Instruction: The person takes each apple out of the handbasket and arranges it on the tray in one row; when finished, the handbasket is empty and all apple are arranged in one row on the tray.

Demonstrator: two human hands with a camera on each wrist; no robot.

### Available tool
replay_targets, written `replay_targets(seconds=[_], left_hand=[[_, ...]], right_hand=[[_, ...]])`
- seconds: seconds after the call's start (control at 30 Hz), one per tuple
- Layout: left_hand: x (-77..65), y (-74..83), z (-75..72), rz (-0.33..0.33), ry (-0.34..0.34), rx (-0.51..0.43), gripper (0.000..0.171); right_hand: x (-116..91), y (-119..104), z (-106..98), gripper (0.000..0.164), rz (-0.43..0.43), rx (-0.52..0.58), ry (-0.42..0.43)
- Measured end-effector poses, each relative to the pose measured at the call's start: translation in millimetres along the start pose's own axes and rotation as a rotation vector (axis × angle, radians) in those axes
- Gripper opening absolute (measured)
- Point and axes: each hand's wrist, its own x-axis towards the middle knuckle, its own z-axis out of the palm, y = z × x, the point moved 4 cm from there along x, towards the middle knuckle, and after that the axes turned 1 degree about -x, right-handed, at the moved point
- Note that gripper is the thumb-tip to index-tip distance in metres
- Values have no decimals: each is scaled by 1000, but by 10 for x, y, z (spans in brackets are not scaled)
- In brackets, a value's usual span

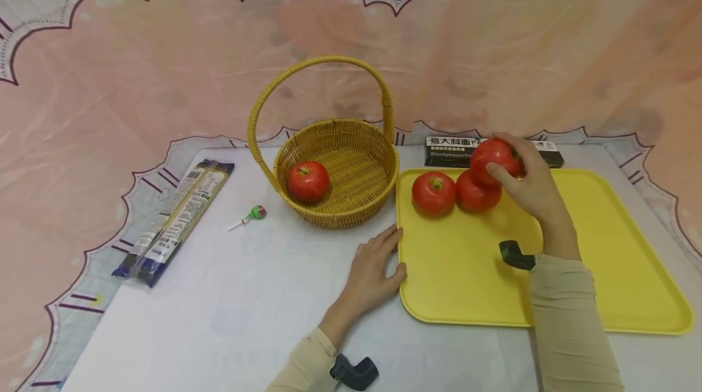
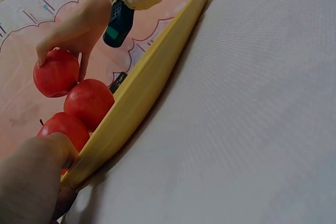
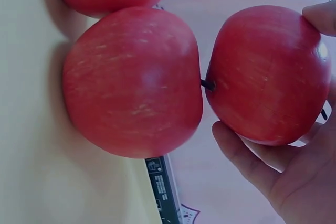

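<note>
My right hand (image 1: pixel 529 178) grips a red apple (image 1: pixel 493 159) around its sides, just above another apple (image 1: pixel 477 192) on the yellow tray (image 1: pixel 466 270). The lower apple's stem points up at the held one in the right wrist view. A further apple (image 1: pixel 434 193) sits beside it, near the tray's left rim. My left hand (image 1: pixel 373 270) holds the tray's left edge; in the left wrist view its thumb (image 2: pixel 62 148) laps over the rim while a shaded finger shows below. One more apple (image 1: pixel 309 181) lies inside the wicker basket (image 1: pixel 353 218), left of the tray.
A black pasta box (image 1: pixel 446 153) lies behind the tray. Left of the basket are a green-wrapped lollipop (image 1: pixel 255 213) and a long packet of noodles (image 1: pixel 178 218). The basket's tall handle (image 1: pixel 323 60) arches over it. A patterned cloth (image 1: pixel 164 75) covers the back.
</note>
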Motion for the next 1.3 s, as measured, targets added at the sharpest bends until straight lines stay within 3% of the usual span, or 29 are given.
replay_targets(seconds=[0.6,1.3], left_hand=[[8,29,-16,-21,-29,-17,56],[11,13,-5,-12,-12,-19,57]], right_hand=[[-22,119,-139,53,41,-31,-22],[-66,254,-232,52,63,-61,-42]])
